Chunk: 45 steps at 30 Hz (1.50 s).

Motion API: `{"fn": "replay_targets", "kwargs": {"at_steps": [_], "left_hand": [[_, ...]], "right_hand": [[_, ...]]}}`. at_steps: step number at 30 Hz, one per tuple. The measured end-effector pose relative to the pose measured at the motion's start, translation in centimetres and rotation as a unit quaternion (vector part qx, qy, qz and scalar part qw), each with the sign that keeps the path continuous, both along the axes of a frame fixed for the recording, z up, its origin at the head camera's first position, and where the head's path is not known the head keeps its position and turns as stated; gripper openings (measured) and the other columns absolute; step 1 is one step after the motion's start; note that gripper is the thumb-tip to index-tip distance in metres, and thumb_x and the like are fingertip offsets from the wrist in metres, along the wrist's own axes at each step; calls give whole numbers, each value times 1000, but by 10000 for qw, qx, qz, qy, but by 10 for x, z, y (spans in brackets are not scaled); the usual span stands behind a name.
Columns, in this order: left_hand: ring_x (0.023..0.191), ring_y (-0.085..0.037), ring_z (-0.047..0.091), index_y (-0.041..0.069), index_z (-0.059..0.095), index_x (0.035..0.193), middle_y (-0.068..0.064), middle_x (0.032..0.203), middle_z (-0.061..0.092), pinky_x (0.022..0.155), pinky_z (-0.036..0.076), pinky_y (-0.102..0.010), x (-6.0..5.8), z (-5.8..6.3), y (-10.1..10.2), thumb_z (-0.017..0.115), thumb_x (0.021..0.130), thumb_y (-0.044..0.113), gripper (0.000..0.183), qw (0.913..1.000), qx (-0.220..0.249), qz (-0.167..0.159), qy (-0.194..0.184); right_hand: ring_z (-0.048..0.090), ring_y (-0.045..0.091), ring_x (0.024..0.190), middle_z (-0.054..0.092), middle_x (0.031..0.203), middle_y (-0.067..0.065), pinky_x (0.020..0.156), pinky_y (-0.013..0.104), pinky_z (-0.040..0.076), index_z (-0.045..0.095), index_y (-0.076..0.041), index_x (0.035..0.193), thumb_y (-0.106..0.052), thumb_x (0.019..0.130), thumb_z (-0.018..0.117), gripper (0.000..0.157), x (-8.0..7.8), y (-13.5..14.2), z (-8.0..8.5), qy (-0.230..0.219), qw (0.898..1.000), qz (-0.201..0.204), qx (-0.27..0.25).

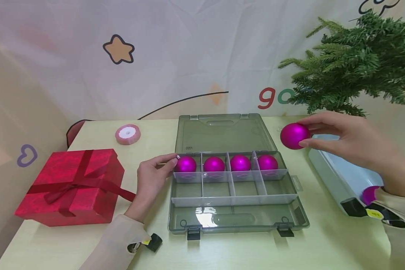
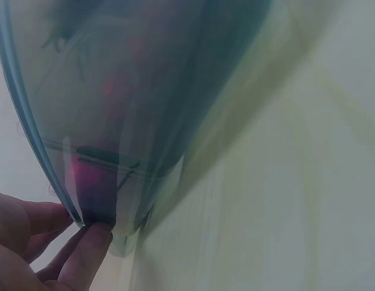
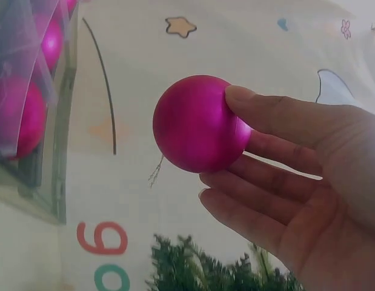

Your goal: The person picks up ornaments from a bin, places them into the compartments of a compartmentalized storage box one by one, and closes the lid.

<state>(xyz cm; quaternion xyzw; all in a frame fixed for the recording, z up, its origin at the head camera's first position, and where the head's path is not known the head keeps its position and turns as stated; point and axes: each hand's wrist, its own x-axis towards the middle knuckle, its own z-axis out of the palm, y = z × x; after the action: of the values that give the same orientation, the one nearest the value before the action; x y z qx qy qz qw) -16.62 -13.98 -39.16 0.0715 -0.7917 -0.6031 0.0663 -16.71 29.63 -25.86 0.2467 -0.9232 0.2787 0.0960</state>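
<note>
My right hand (image 1: 354, 140) pinches a magenta Christmas ball (image 1: 294, 136) between thumb and fingers, above the table and right of the compartment box. In the right wrist view a thin hanging wire (image 3: 155, 171) dangles from this ball. The compartment box (image 1: 202, 201) is see-through grey-green plastic, its lid (image 1: 222, 137) laid back. One magenta ball (image 1: 214, 164) sits in each compartment of its back row. At the box's left wall, my left hand (image 1: 152, 182) pinches the rim with thumb and fingertips, beside the leftmost ball (image 1: 186, 164) and its silver cap.
A light-blue bin (image 1: 337, 172) stands at the right with another magenta ball (image 1: 369, 195) in it, partly behind the right wrist. Green fir branches (image 1: 354, 63) rise behind it. At the left lie a red gift box (image 1: 77, 183) with ribbon and a pink ribbon roll (image 1: 128, 134).
</note>
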Motion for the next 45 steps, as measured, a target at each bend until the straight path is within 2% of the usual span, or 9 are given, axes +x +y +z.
{"fn": "replay_targets", "kwargs": {"at_steps": [6, 12, 19, 22, 27, 31, 36, 39, 45], "left_hand": [[100, -30, 77, 5, 81, 121, -15, 121, 76, 83, 63, -27, -1, -2, 1, 78, 97, 6, 24, 10000, 37, -3, 17], [101, -30, 77, 6, 81, 122, -16, 122, 76, 83, 62, -27, -1, -2, 0, 77, 98, 6, 24, 10000, 18, -38, 48], [102, -30, 77, 5, 80, 122, -16, 122, 76, 84, 62, -28, 0, 0, -1, 76, 99, 6, 24, 10000, 22, -26, 51], [103, -31, 77, 5, 80, 122, -16, 122, 76, 85, 62, -29, 0, 0, -1, 77, 99, 6, 24, 10000, 47, -19, 26], [103, -31, 77, 5, 80, 123, -16, 121, 76, 86, 62, -29, 0, 0, 0, 77, 99, 6, 24, 10000, 77, -25, -17], [103, -31, 77, 5, 80, 123, -16, 122, 76, 86, 62, -29, 1, 0, 0, 76, 99, 7, 24, 10000, 53, -44, -16], [102, -30, 77, 5, 80, 123, -17, 122, 75, 87, 61, -29, 1, -1, 0, 76, 100, 7, 24, 10000, 66, -42, -16], [102, -30, 77, 5, 80, 123, -17, 122, 76, 87, 62, -30, 0, -2, 0, 76, 99, 7, 24, 9999, 126, -48, -6], [101, -30, 78, 4, 80, 121, -17, 119, 76, 84, 63, -29, -1, -1, -1, 77, 98, 5, 24, 9998, 190, -58, 39]], "right_hand": [[63, -12, 109, 71, 125, 1, 91, 4, 48, 71, -10, 135, 3, 81, 90, 59, 6, -22, -2, 471, 9970, 613, 4], [63, -8, 112, 69, 131, 0, 92, 6, 49, 71, -12, 137, 1, 83, 89, 59, 11, -45, -2, 391, 9950, 912, -130], [71, 7, 109, 72, 125, -4, 91, 15, 56, 73, -10, 132, 3, 81, 90, 55, 12, -79, -1, 457, 9856, 1580, -406], [73, 10, 106, 73, 124, -4, 88, 18, 59, 74, -10, 130, -2, 82, 91, 51, 12, -94, -2, 409, 9837, 1703, -414], [74, 15, 108, 73, 125, -2, 90, 31, 63, 74, -8, 129, -7, 87, 89, 45, 12, -113, -5, -6, 9806, 1883, -548], [73, 15, 109, 73, 126, -1, 88, 32, 63, 74, -9, 130, -9, 89, 87, 43, 10, -126, -8, -131, 9764, 2073, -599], [72, 14, 108, 73, 124, 1, 91, 30, 62, 74, -5, 129, -4, 86, 88, 45, 5, -145, -14, -72, 9653, 2488, -786], [71, 13, 108, 74, 124, 1, 90, 30, 62, 74, -4, 129, -7, 85, 90, 47, 3, -156, -15, -1, 9606, 2667, -780], [70, 15, 107, 74, 123, 4, 83, 32, 61, 74, -5, 128, -15, 86, 91, 46, 1, -177, -24, 337, 9585, 2773, -575]]}}
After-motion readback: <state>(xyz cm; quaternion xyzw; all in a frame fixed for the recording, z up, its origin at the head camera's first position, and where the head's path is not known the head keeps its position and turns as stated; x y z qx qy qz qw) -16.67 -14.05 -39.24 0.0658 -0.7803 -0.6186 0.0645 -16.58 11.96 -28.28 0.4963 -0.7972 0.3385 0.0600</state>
